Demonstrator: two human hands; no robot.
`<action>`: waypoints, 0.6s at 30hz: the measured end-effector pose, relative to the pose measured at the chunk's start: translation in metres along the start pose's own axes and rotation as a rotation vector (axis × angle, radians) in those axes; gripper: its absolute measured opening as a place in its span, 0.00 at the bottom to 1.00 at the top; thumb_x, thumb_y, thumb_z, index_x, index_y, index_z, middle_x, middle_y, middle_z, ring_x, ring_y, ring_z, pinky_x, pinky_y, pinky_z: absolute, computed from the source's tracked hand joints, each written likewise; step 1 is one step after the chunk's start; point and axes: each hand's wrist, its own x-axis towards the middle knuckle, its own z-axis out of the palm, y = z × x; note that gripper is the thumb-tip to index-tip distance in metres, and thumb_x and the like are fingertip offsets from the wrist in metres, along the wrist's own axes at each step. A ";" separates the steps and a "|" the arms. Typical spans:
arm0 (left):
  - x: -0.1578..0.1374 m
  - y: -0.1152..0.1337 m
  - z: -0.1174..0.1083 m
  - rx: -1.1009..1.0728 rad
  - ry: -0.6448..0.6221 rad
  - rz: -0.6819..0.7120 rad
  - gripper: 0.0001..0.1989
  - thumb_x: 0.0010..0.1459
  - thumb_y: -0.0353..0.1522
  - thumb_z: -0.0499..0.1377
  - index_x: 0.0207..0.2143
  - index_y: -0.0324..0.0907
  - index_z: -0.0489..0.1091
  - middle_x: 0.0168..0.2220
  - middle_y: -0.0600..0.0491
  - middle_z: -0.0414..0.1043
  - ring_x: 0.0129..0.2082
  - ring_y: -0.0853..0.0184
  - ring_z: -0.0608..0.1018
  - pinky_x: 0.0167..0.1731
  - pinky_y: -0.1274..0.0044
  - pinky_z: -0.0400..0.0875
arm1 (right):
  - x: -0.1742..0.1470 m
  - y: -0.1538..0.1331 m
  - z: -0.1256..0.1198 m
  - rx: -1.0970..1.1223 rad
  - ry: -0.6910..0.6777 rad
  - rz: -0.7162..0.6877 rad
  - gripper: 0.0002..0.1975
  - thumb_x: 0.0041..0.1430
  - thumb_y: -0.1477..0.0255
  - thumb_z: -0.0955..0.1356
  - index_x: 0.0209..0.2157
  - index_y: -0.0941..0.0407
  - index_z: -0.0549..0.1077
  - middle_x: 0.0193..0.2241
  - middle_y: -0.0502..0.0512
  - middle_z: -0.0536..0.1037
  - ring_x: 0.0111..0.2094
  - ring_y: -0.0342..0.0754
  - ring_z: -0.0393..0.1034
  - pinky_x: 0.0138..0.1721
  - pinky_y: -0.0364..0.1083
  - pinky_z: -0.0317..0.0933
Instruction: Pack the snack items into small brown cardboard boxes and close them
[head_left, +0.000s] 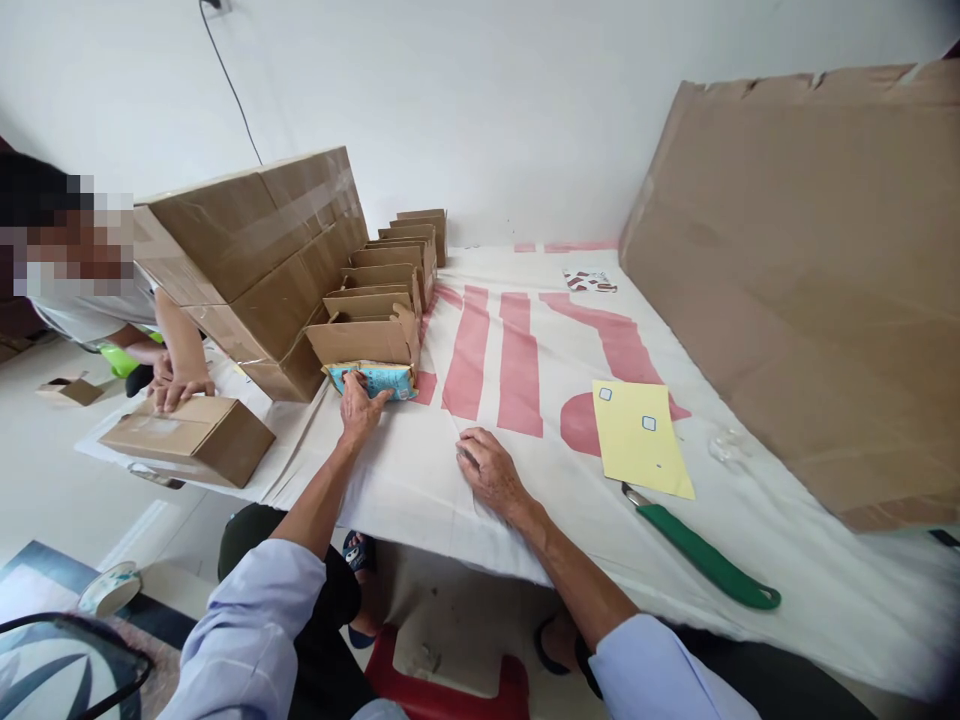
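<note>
While left hand [360, 405] grasps one blue packet [373, 379]; right hand [489, 468] flat, released; six open boxes [367, 338]

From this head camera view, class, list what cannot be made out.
- Blue packet: print too small; left hand covers part.
- Small open boxes: insides hidden by their walls.
- Yellow sheet: marks too small.
- Green-handled tool: tip hidden under that sheet.
- Right hand: palm down, underside hidden.

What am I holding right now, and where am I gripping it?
Your left hand grips the blue packet at its near edge, in front of the open small box. Your right hand rests flat on the table cloth, holding nothing.
</note>
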 end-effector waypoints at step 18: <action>0.071 0.018 0.024 0.154 -0.112 -0.096 0.27 0.54 0.41 0.71 0.49 0.48 0.60 0.50 0.47 0.71 0.56 0.49 0.77 0.57 0.61 0.71 | 0.000 0.003 0.001 -0.003 0.047 -0.021 0.09 0.68 0.79 0.65 0.39 0.52 0.76 0.45 0.59 0.78 0.47 0.54 0.74 0.50 0.52 0.70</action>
